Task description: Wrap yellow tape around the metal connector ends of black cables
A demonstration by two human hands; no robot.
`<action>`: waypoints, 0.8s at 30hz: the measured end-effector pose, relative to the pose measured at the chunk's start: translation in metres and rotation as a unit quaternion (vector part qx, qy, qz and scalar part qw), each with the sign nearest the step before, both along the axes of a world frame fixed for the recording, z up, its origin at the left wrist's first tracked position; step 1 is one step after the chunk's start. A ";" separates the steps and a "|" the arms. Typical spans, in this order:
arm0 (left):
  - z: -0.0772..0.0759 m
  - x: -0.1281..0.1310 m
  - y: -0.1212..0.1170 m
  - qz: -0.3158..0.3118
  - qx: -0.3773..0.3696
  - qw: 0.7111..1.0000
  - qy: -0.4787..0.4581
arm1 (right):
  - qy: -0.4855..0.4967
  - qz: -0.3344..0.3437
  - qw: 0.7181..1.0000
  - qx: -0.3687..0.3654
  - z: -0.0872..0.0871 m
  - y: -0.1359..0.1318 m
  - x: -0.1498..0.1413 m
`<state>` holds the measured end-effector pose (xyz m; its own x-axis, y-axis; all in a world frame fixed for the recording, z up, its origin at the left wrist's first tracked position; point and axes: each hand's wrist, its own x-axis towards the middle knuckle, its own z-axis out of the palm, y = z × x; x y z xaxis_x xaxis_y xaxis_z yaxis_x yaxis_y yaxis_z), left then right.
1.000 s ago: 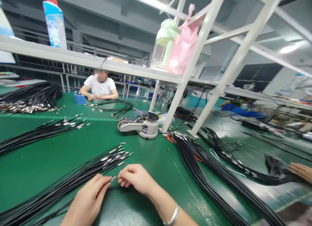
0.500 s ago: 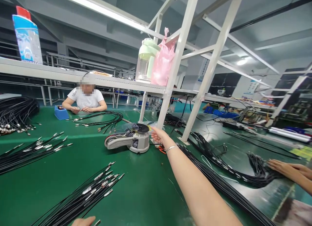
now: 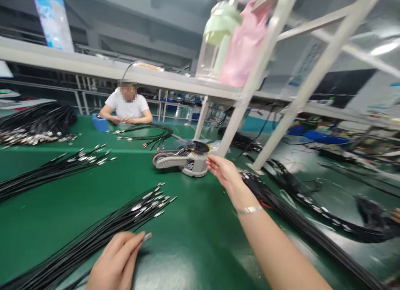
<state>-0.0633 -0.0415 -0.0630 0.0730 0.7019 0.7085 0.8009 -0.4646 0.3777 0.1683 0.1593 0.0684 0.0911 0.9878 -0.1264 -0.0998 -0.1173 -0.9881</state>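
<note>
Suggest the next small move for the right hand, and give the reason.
Probably draw the right hand in toward the cable end: the left hand pinches that end low in the view, while the right is stretched out beside the grey machine, away from it. Whether the right hand holds anything is too small to tell.

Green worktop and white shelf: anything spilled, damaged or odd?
Nothing looks spilled or plainly damaged, but blur hides detail. Perhaps odd: the clear jug with pale green lid and pink plastic bag on the white shelf look like personal belongings, with bunched black cables on the green worktop below.
</note>
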 end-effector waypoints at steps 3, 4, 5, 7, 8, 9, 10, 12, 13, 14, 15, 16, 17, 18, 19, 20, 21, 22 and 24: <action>0.014 0.005 -0.006 0.050 -0.026 0.997 -0.059 | 0.034 0.103 0.994 -0.010 -0.038 -0.094 -0.032; 0.016 0.008 -0.007 0.056 -0.036 0.995 -0.078 | 0.050 0.154 0.987 -0.004 -0.052 -0.124 -0.042; 0.017 0.010 -0.008 0.056 -0.044 0.993 -0.092 | 0.060 0.183 0.981 -0.005 -0.066 -0.150 -0.051; 0.018 0.013 -0.010 0.048 -0.056 0.991 -0.115 | 0.090 0.185 0.978 -0.015 -0.088 -0.189 -0.068; 0.018 0.014 -0.011 0.042 -0.059 0.990 -0.122 | 0.101 0.174 0.979 -0.016 -0.096 -0.201 -0.075; 0.019 0.014 -0.011 0.036 -0.060 0.989 -0.128 | 0.107 0.162 0.981 -0.015 -0.101 -0.208 -0.081; 0.019 0.014 -0.012 0.031 -0.061 0.989 -0.132 | 0.109 0.153 0.982 -0.010 -0.104 -0.211 -0.086; 0.021 0.014 -0.013 0.024 -0.061 0.988 -0.137 | 0.106 0.145 0.984 0.002 -0.104 -0.213 -0.091; 0.021 0.014 -0.013 0.024 -0.061 0.988 -0.137 | 0.105 0.146 0.984 0.006 -0.103 -0.212 -0.092; 0.022 0.014 -0.014 0.024 -0.061 0.988 -0.136 | 0.107 0.147 0.983 0.009 -0.101 -0.212 -0.092; 0.022 0.014 -0.014 0.025 -0.060 0.989 -0.135 | 0.110 0.149 0.983 0.009 -0.100 -0.212 -0.092; 0.022 0.014 -0.014 0.027 -0.059 0.989 -0.134 | 0.112 0.150 0.982 0.007 -0.100 -0.212 -0.092; 0.022 0.014 -0.014 0.030 -0.058 0.989 -0.133 | 0.115 0.151 0.982 0.004 -0.100 -0.212 -0.093; 0.022 0.014 -0.014 0.031 -0.057 0.989 -0.131 | 0.118 0.152 0.981 0.002 -0.101 -0.213 -0.093; 0.021 0.015 -0.014 0.032 -0.055 0.989 -0.130 | 0.122 0.152 0.981 0.001 -0.102 -0.213 -0.094; 0.021 0.014 -0.014 0.033 -0.054 0.990 -0.128 | 0.127 0.150 0.980 0.000 -0.104 -0.213 -0.095; 0.021 0.014 -0.014 0.033 -0.052 0.990 -0.125 | 0.131 0.150 0.980 -0.001 -0.105 -0.213 -0.095; 0.020 0.014 -0.014 0.030 -0.049 0.991 -0.122 | 0.133 0.150 0.980 0.000 -0.106 -0.213 -0.096; 0.020 0.013 -0.014 0.023 -0.041 0.992 -0.119 | 0.129 0.152 0.980 -0.002 -0.107 -0.212 -0.096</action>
